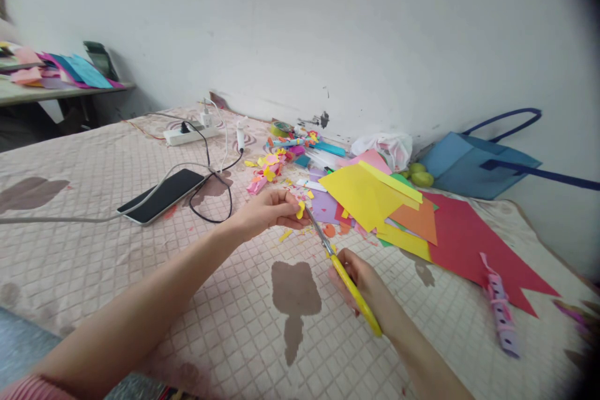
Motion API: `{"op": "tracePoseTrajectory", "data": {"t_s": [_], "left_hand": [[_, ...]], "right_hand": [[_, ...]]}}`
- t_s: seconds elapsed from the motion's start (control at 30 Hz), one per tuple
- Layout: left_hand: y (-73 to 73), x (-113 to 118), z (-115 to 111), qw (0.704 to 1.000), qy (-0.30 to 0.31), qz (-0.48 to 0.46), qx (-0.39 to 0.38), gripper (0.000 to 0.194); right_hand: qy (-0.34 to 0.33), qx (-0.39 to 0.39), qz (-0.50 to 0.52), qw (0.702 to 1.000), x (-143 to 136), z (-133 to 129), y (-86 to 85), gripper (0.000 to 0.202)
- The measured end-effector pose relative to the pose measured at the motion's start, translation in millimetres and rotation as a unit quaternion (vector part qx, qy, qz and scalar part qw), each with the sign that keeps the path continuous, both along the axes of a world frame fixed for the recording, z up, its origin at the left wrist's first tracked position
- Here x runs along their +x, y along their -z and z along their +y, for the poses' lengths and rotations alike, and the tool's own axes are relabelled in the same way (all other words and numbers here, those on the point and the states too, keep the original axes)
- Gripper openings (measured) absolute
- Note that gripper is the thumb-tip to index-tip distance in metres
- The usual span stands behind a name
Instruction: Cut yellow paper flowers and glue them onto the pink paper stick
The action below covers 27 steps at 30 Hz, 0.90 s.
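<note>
Between the fingertips of my left hand [276,209] is a small yellow paper piece [300,210]. My right hand [360,281] grips a pair of scissors [349,284] with yellow handles. Their metal tips point away from me and come up close beside the yellow piece; I cannot tell whether the blades touch it. Small paper scraps, among them an orange scrap [329,230], lie on the cloth around the scissor tips. Just beyond my left hand is a heap of pink and yellow paper shapes [269,172].
Yellow paper sheets [360,194] overlap a large red sheet [473,244] on the right. A blue bag [478,162] stands by the wall near some green fruit [420,176]. At left lie a tablet-like black device [162,195] and a power strip [192,133] with cables. A lilac paper roll [502,315] lies front right.
</note>
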<state>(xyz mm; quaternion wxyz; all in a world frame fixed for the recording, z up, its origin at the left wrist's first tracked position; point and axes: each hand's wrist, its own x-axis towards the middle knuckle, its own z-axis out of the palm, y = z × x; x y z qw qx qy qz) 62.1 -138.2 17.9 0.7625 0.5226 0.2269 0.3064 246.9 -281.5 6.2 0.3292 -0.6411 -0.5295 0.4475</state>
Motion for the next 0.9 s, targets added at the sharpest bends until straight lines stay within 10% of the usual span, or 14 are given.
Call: {"op": "tracePoseTrajectory", "data": {"t_s": [0.9], "left_hand": [[2.1, 2.0, -1.9, 1.0, 0.021, 0.008, -0.005, 0.028]], "right_hand": [[0.004, -0.002, 0.012, 1.0, -1.8, 0.6, 1.6, 0.031]]}}
